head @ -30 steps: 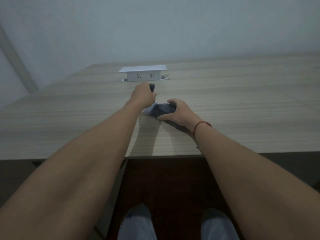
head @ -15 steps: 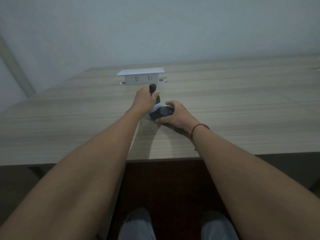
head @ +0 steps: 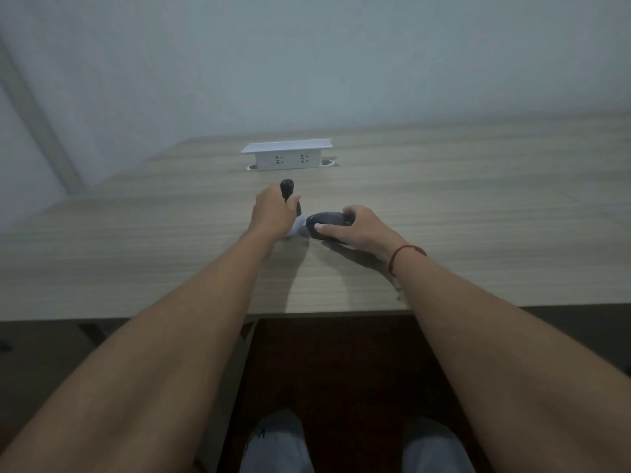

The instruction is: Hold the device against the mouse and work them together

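My left hand grips a slim black handle that stands upright; its rounded top sticks out above my fingers. A pale lilac-white piece shows below that hand, touching the wooden table. My right hand holds a dark oval object just to the right of it, thumb on the near side and fingers over the far side. A narrow gap separates the dark object from the handle. I cannot tell what the two parts are.
A white pop-up socket box with two outlets stands on the table behind my hands. A red string circles my right wrist. The table's front edge is near my forearms, with dark floor and my knees below. A plain wall rises behind.
My left hand has tipped the black handle upright and more of it shows. My right hand has drawn the dark oval object to the right, so the two now sit apart.
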